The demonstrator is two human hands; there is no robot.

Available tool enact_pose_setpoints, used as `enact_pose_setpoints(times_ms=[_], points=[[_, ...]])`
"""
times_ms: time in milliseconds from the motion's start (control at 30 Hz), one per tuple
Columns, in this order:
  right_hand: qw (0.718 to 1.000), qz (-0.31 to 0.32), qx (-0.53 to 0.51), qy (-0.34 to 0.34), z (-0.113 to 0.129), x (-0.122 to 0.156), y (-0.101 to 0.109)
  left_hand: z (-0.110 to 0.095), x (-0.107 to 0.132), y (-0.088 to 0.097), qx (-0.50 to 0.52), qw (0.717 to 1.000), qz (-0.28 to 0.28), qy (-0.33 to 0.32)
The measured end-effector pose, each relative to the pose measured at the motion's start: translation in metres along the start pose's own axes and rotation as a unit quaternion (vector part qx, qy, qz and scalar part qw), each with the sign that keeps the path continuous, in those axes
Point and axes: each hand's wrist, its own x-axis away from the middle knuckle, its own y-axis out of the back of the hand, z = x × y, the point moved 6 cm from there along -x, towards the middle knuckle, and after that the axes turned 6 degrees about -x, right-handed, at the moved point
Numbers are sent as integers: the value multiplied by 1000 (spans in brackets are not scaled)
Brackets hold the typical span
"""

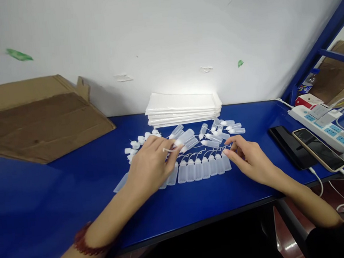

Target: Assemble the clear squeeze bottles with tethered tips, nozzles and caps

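My left hand [151, 163] pinches a small translucent squeeze bottle [186, 136] between thumb and fingers, above the table. A thin bent white tube sticks out of its capped end, toward my palm. Below it, a row of similar bottles [205, 168] lies side by side with curved spout tubes pointing away from me. At the row's right end hovers my right hand [251, 158], its thumb and index finger slightly apart beside the last tubes. More bottles [211, 138] lie loose behind the row. White-capped pieces [141, 139] sit behind my left hand, which partly hides them and the row's left part.
A stack of white flat packets [183, 106] rests against the wall on the blue table [84, 201]. Cardboard [38, 120] leans at the left. Two phones [292, 146] [318, 148] and a power strip [325, 127] with cables occupy the right side.
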Motion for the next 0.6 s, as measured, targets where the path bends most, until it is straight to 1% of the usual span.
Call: enact_pose_setpoints(times_ms=[67,133,233,300,367,433,500,600], points=[[998,15,50,-23,-5,-2,1,20,4,-19,-15,997,56,54],[993,41,99,-45,-9,-4,-1,32,6,-32,-11,994,84,72],[983,76,154,-63,-9,-5,-5,40,4,-45,8,989,114,90],[976,94,178,-77,-9,-4,-8,41,0,-48,25,984,140,104],[969,105,204,-93,-10,-2,-10,42,-3,-47,41,978,169,118],[961,110,230,-108,-11,-1,-10,48,-4,-41,49,969,199,137],[955,112,250,-118,-12,-1,-10,58,-4,-32,47,959,227,161],[947,116,269,-129,-12,-2,-10,81,1,-16,36,942,269,197]])
